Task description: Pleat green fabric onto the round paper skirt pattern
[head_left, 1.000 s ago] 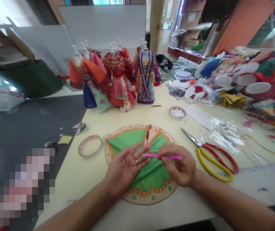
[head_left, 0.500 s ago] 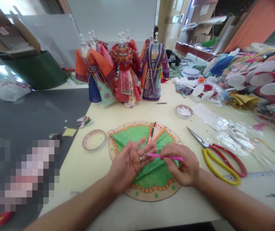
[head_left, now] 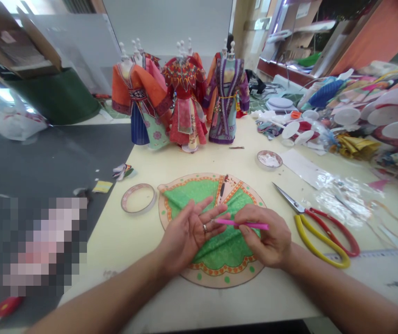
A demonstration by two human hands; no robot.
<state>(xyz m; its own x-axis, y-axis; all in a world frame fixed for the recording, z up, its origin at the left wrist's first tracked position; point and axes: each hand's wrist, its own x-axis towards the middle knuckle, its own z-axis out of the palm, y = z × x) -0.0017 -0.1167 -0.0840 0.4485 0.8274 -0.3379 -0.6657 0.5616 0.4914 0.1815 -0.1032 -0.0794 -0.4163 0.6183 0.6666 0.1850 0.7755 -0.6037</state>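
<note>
My left hand (head_left: pixel 194 232) lies palm up with its fingers spread, a ring on one of them. In my right hand (head_left: pixel 266 234) a slim pink pen-like tool (head_left: pixel 232 223) is pinched between thumb and fingers. Its narrow tip points left and meets or nearly meets the fingers of my left hand; whether it touches I cannot tell. Beneath both hands, green patterned cloth (head_left: pixel 227 248) with an orange border sits on a round, pale pink mat (head_left: pixel 206 280) with green dots. Toward the mat's far side is a small dark slender piece (head_left: pixel 223 188).
Red-and-yellow-handled scissors (head_left: pixel 319 232) lie right of the mat. A tape roll (head_left: pixel 138 198) is at its left, a small dish of white stuff (head_left: pixel 269 159) beyond. Dressed doll figures (head_left: pixel 185 102) stand at the back. Plastic parts and fabrics (head_left: pixel 359 111) heap up at right.
The view has shifted a little, so the scene sits slightly further right and higher. Both hands and the pink tool keep nearly the same pose.
</note>
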